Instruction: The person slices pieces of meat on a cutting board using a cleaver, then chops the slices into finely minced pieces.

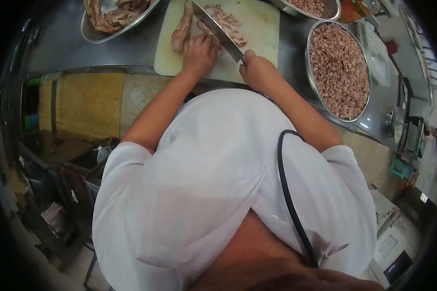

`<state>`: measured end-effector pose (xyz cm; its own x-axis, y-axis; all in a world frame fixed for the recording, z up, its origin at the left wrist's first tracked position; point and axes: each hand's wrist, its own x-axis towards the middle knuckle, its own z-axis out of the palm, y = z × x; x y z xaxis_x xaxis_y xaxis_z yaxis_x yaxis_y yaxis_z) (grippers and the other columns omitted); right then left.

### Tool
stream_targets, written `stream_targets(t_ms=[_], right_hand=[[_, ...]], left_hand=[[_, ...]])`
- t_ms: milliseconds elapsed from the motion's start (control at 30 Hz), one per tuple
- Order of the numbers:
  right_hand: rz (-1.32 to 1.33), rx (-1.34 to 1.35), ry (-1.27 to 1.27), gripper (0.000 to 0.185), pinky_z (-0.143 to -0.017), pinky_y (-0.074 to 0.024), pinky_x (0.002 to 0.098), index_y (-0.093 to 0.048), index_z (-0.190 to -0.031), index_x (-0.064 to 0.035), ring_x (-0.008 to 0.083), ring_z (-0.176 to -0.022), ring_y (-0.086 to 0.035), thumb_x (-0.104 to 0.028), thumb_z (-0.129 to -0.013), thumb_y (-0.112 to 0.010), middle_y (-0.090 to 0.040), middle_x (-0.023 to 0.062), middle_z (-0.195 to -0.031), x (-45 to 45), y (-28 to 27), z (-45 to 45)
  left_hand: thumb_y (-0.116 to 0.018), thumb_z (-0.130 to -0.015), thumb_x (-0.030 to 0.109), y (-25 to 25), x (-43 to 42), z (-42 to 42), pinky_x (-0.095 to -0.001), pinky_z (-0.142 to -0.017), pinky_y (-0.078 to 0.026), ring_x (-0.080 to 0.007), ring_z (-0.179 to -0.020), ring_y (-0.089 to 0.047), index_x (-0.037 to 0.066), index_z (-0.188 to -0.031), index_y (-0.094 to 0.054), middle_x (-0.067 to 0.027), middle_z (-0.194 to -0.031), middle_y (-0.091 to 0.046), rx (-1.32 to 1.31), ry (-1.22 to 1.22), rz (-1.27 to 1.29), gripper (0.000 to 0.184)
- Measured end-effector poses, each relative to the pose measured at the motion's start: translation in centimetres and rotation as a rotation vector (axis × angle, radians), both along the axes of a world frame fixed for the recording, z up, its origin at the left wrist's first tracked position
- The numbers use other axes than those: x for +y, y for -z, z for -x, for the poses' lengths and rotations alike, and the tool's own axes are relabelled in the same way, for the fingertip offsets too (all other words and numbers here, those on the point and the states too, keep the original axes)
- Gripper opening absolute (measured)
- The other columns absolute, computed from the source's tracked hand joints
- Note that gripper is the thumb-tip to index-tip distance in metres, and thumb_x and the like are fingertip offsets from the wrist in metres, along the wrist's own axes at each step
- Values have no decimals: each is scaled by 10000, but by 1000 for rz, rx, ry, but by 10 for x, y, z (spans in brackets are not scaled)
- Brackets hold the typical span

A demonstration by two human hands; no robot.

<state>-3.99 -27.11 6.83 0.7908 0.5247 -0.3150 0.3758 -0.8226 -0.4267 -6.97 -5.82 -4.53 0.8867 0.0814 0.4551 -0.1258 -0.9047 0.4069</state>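
Observation:
My right hand [257, 72] is wrapped round the handle of a large knife [218, 32], its blade slanting up and left across a pale cutting board [263, 29]. My left hand [199, 54] rests on the board with its fingers bent at meat beside the blade; what the fingertips press on is partly hidden. Left of that hand lies a long piece of cooked meat [181, 35]. Sliced meat strips [228, 25] are spread on the board beyond the blade.
A metal bowl [102, 39] of larger meat pieces stands at the upper left. At the right is a big oval tray [310, 63] of chopped meat, with another bowl [296, 10] of chopped meat behind it. The steel counter [82, 54] has its near edge before my body.

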Motion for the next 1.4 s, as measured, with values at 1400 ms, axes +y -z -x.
stream_targets(t_ms=[1400], right_hand=[[51, -4, -60, 229, -816, -530, 538, -581, -1033, 32, 469, -866, -683, -157, -904, -564, -691, 297, -868, -28, -10, 2]], left_hand=[[-717, -821, 164, -8, -12, 15, -483, -920, -470, -361, -1050, -593, 59, -1155, -672, -148, -1143, -653, -51, -59, 10, 354]])
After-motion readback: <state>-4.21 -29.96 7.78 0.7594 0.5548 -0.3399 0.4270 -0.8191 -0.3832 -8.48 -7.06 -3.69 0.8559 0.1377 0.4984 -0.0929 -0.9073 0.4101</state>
